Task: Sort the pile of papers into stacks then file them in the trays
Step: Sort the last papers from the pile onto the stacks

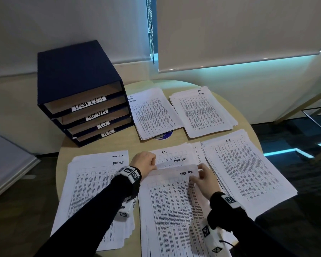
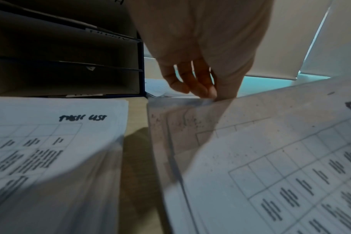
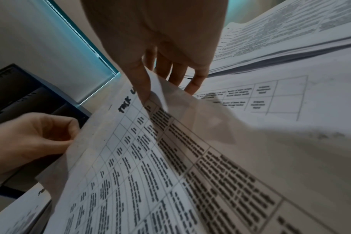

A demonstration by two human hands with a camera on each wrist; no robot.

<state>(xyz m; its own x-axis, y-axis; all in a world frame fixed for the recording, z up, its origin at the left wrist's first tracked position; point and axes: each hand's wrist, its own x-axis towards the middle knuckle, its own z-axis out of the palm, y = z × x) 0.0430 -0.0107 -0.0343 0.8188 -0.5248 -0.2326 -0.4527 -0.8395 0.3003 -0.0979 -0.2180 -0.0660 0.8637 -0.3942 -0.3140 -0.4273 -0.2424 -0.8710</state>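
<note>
A printed sheet [image 1: 171, 184] marked "task list" is lifted at its far edge over the middle pile [image 1: 167, 219]. My left hand [image 1: 146, 162] pinches its far left corner, and my right hand [image 1: 205, 176] pinches its far right corner. In the left wrist view the left hand's fingers [image 2: 198, 85] grip the sheet's edge [image 2: 190, 101]. The right wrist view shows thumb and fingers [image 3: 142, 82] pinching the sheet [image 3: 130, 142]. A "task list" stack [image 1: 93, 191] lies at the left. The dark blue tray unit [image 1: 78, 86] has slots labelled TASK LIST, ADMIN, I.T. and H.R.
On the round wooden table [image 1: 104, 145] lie a stack marked I.T. [image 1: 245, 173] at the right, an H.R. stack [image 1: 202, 112] at the far right and another stack [image 1: 154, 112] beside the trays. A blue disc [image 1: 164, 135] peeks from under that stack.
</note>
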